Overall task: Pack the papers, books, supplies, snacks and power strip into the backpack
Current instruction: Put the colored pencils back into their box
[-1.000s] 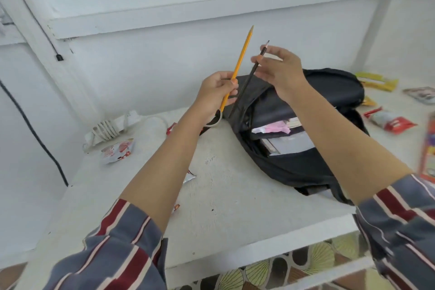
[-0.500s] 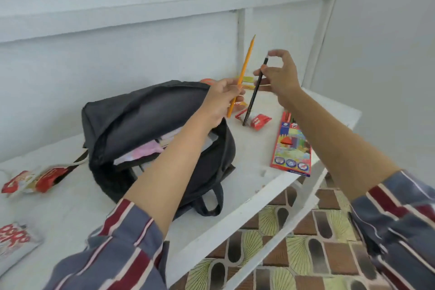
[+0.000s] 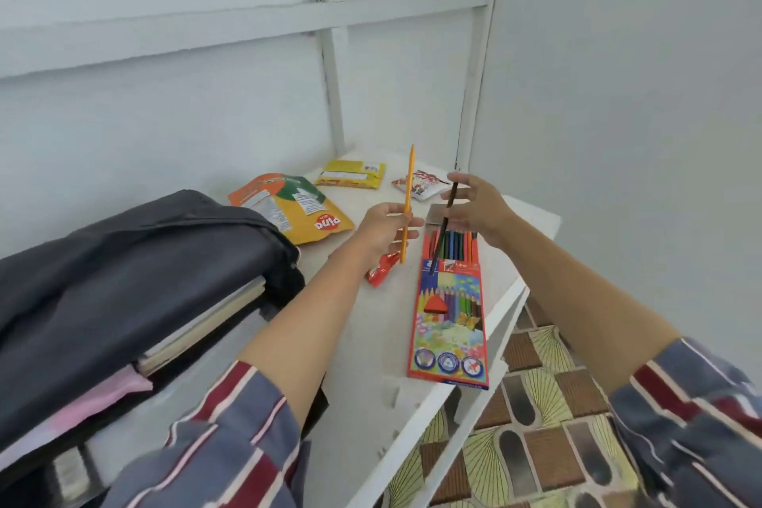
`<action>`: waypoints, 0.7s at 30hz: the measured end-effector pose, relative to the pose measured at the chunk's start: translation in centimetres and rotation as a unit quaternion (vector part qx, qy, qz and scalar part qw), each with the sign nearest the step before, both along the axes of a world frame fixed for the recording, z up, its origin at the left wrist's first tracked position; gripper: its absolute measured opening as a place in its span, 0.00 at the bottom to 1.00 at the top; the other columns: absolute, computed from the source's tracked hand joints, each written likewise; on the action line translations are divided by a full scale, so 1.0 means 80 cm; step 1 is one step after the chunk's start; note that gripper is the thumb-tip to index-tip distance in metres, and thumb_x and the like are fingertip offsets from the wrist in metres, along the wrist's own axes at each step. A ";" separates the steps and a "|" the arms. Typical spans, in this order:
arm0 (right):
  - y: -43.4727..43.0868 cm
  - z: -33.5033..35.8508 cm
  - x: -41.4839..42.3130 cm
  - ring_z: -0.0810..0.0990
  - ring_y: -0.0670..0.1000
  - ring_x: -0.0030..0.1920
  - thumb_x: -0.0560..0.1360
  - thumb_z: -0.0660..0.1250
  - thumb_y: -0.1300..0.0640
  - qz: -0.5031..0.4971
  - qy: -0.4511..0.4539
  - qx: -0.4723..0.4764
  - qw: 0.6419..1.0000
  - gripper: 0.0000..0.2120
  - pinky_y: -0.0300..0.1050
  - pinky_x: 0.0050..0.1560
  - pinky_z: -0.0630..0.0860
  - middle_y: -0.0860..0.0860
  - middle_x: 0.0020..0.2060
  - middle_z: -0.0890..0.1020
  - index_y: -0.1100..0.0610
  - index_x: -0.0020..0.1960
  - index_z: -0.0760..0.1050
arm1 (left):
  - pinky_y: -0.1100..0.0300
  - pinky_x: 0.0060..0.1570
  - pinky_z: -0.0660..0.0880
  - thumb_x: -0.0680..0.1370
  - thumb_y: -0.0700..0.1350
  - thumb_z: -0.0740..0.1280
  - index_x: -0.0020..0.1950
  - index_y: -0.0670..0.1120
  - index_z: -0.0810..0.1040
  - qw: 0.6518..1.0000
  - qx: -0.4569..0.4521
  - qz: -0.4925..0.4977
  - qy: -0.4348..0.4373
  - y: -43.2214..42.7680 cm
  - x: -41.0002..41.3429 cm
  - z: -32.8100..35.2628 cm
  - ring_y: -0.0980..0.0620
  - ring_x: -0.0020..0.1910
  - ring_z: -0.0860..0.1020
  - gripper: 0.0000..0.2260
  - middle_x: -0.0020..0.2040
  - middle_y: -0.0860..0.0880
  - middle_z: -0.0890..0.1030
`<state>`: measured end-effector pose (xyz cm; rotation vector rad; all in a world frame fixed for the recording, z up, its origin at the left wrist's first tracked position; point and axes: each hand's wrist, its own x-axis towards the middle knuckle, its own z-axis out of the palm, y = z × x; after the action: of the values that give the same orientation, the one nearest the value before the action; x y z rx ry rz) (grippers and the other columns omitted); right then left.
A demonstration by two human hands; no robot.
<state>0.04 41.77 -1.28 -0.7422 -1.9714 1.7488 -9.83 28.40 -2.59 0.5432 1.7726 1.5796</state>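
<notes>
White table [image 3: 371, 342] in a white-walled corner; my left hand [image 3: 381, 229] grips a yellow pencil [image 3: 408, 194] upright; my right hand [image 3: 478, 206] pinches a dark pencil [image 3: 447, 219], lower end over the open coloured-pencil box [image 3: 451, 313]; open backpack [image 3: 123, 272] lies left, books [image 3: 206, 318] inside; snack packs [image 3: 297, 210] behind.

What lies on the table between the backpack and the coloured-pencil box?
In the head view, one small red packet on the white table; the left forearm also spans the gap.
</notes>
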 end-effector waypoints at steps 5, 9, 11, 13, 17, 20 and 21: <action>0.034 -0.022 -0.021 0.78 0.52 0.42 0.72 0.65 0.74 -0.044 -0.014 0.026 0.999 0.29 0.45 0.36 0.80 0.55 0.54 0.75 0.55 0.69 0.66 | 0.58 0.43 0.75 0.80 0.38 0.61 0.55 0.43 0.71 0.998 -0.040 -0.040 -0.003 0.040 -0.031 -0.015 0.52 0.41 0.78 0.05 0.48 0.46 0.80; 0.059 -0.030 -0.036 0.77 0.53 0.43 0.72 0.63 0.75 -0.081 -0.002 0.033 0.996 0.30 0.45 0.39 0.80 0.54 0.54 0.75 0.55 0.70 0.65 | 0.58 0.42 0.76 0.79 0.37 0.62 0.52 0.44 0.73 0.997 -0.047 -0.067 -0.013 0.064 -0.042 -0.025 0.51 0.39 0.78 0.04 0.44 0.48 0.79; 0.069 -0.031 -0.042 0.76 0.52 0.42 0.72 0.63 0.75 -0.084 -0.003 0.033 0.996 0.30 0.46 0.39 0.79 0.54 0.54 0.74 0.55 0.70 0.65 | 0.60 0.39 0.77 0.79 0.37 0.62 0.50 0.44 0.73 0.996 -0.050 -0.077 -0.013 0.073 -0.045 -0.029 0.51 0.39 0.78 0.04 0.43 0.48 0.79; 0.078 -0.033 -0.049 0.75 0.50 0.42 0.72 0.63 0.75 -0.081 -0.010 0.038 0.996 0.31 0.51 0.43 0.80 0.54 0.55 0.74 0.56 0.71 0.64 | 0.61 0.36 0.77 0.79 0.37 0.62 0.53 0.43 0.72 0.995 -0.052 -0.083 -0.010 0.080 -0.049 -0.031 0.51 0.38 0.78 0.04 0.44 0.48 0.79; 0.091 -0.035 -0.062 0.75 0.51 0.49 0.72 0.64 0.74 -0.060 -0.024 0.075 0.995 0.32 0.53 0.49 0.79 0.55 0.60 0.74 0.55 0.72 0.63 | 0.59 0.39 0.77 0.79 0.38 0.62 0.48 0.45 0.73 0.995 -0.057 -0.083 -0.016 0.090 -0.058 -0.033 0.50 0.39 0.79 0.02 0.45 0.48 0.79; 0.095 -0.038 -0.070 0.77 0.52 0.46 0.72 0.66 0.72 -0.014 -0.040 0.115 0.992 0.33 0.41 0.41 0.79 0.55 0.63 0.73 0.55 0.73 0.62 | 0.59 0.39 0.77 0.79 0.38 0.63 0.49 0.44 0.72 0.994 -0.068 -0.083 -0.021 0.094 -0.062 -0.033 0.50 0.39 0.79 0.02 0.45 0.47 0.79; 0.095 -0.040 -0.072 0.77 0.52 0.44 0.72 0.67 0.71 0.003 -0.054 0.135 0.989 0.33 0.37 0.39 0.77 0.56 0.64 0.73 0.55 0.73 0.61 | 0.59 0.38 0.78 0.79 0.38 0.63 0.50 0.44 0.72 0.994 -0.073 -0.084 -0.019 0.095 -0.063 -0.034 0.50 0.40 0.79 0.02 0.46 0.47 0.79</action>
<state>-5.72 49.38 -4.46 -0.7495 -2.2259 1.4297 -14.90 35.96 -5.29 0.5717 1.7483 1.3261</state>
